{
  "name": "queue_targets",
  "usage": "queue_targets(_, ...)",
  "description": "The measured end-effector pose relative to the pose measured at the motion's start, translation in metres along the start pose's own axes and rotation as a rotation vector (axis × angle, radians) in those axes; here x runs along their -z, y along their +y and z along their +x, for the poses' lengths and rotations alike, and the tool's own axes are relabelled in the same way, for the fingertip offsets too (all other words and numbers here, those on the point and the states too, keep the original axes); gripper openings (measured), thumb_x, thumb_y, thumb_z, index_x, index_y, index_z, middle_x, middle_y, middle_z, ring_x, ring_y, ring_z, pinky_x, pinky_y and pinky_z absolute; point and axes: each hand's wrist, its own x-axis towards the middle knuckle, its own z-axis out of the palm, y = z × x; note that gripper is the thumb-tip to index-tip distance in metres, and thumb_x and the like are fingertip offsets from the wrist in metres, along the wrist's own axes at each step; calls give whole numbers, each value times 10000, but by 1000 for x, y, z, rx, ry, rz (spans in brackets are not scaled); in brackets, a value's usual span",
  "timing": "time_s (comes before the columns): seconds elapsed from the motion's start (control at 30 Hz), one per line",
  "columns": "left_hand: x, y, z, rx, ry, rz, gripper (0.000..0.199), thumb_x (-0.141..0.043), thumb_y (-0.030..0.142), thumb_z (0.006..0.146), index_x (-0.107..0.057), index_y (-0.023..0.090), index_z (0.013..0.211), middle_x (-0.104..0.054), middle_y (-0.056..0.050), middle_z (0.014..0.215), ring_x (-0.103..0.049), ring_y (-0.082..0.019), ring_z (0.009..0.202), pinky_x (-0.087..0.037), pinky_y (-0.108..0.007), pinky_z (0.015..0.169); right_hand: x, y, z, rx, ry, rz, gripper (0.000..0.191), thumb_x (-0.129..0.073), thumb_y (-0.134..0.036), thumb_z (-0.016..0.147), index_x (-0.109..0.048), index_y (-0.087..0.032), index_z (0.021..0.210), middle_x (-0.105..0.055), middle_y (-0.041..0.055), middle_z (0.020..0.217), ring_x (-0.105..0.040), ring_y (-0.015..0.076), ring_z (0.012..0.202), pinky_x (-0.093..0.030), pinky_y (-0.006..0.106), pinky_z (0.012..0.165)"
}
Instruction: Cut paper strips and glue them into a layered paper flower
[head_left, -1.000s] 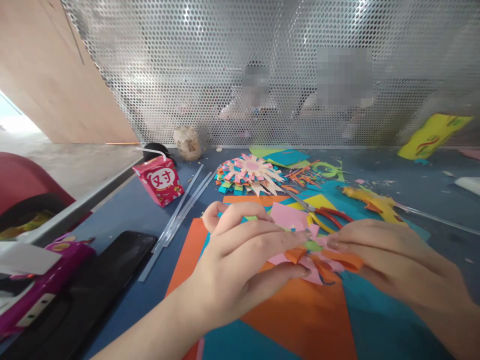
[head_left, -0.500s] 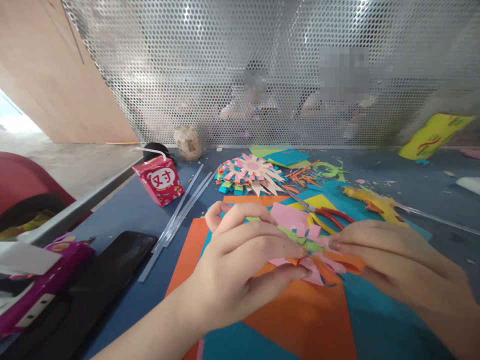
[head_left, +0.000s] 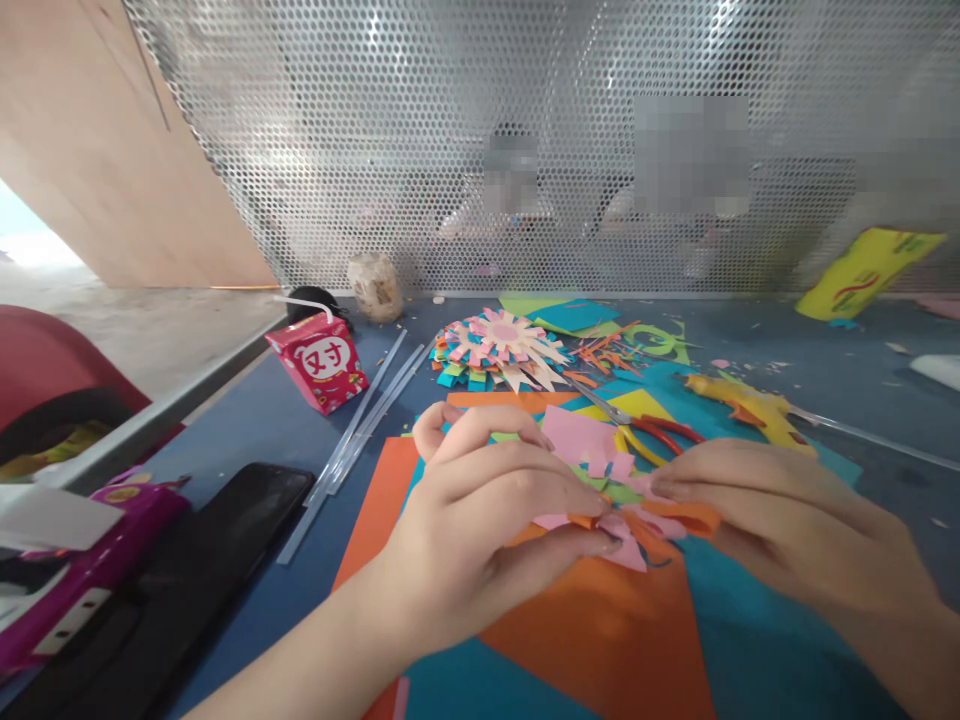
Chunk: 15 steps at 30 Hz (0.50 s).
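Between my hands is a paper rosette (head_left: 628, 535) of pink, orange and green strips. My left hand (head_left: 499, 510) pinches its left side between thumb and fingers. On its right side, my right hand (head_left: 787, 520) closes on a pink and an orange strip. Orange sheets (head_left: 622, 630) and blue sheets (head_left: 757, 620) lie under the hands. Just beyond is a pink paper piece (head_left: 581, 440) with a notched edge. Scissors (head_left: 652, 430) with red and yellow handles rest behind the rosette. The fingertips partly hide the rosette.
Finished rosettes (head_left: 502, 340) are piled at the back, near paper scraps (head_left: 611, 350). A glue gun (head_left: 750, 405) lies at the right. At the left are glue sticks (head_left: 360, 430), a red drink box (head_left: 322, 362), a phone (head_left: 247, 520) and a jar (head_left: 375, 287). A perforated metal screen (head_left: 450, 150) stands behind.
My right hand and the rosette's right side have shifted slightly left. My left hand stays nearly still, and both hands keep hold of the rosette.
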Motion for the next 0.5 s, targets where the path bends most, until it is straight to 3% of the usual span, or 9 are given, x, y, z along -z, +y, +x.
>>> queue_targets(0.1,-1,-1,-2,104,33,-1,220,-740,300,667,-648,187,832,-705,-9,772,-585,-172,844,-425,-313,824,-4,0,8,34,-31,65,101,-496,-162,872,-584,-210,874,-683,30,770,-655,98,714,-541,167,661)
queue_targets(0.23,-2,-4,-3,341,67,-135,220,-729,305,677,-641,188,842,-688,-39,799,-591,-198,861,-439,-370,844,-14,4,8,-107,-68,288,41,-518,-235,869,-556,-224,865,-665,13,764,-650,112,740,-547,207,673)
queue_targets(0.37,-2,-7,-3,498,111,-355,46,-669,205,742,-640,184,770,-688,-31,766,-617,-155,779,-487,-312,773,-20,6,3,-218,-46,435,22,-572,-244,833,-553,-245,843,-658,0,746,-641,131,704,-538,215,565)
queue_targets(0.5,-2,-7,-3,638,106,-526,93,-687,232,725,-650,188,799,-702,-22,803,-642,-152,798,-521,-268,728,-22,8,0,-339,-47,543,46,-597,-222,806,-578,-247,839,-635,-8,757,-604,109,600,-499,196,475)
